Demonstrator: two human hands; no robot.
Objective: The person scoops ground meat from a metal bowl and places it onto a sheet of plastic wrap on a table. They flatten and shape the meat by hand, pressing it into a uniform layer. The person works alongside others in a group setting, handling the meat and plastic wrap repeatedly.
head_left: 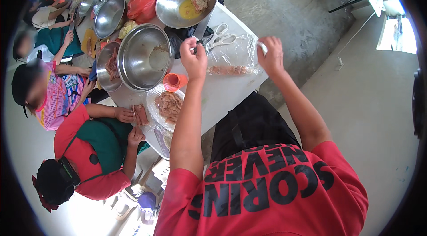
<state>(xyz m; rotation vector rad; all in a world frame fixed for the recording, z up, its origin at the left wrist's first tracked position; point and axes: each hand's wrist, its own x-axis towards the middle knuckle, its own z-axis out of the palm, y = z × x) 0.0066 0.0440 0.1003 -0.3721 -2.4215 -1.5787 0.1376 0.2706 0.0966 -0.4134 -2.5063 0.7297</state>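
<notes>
At the corner of the white counter [209, 99], you stood with both hands raised on either side of a clear plastic film [242, 50]. On its near part lay the pinkish meat roll [228, 70], one end close to the counter's corner. Your right hand [272, 56] pinched a small white piece [262, 48] between thumb and fingers, just off the film's edge. Your left hand [194, 61] was lifted beside the white-handled scissors [218, 38]; its fingers were curled, but whether that grip had closed on anything could not be told.

Several risks were noted. The scissors lay right against the film (a poor resting place for them), so a pull across it could, in my judgement, snag and tear the sheet. Uneven tension from your two sides might skew the film and crack the roll, whose surface looked coarse and loosely bound. Any tug toward the corner could carry its end over the edge. Your left forearm also passed close to the orange cup [175, 82] and the film-covered plate of meat [169, 106]; an inattentive swing of the elbow could tip the former onto the latter.
</notes>
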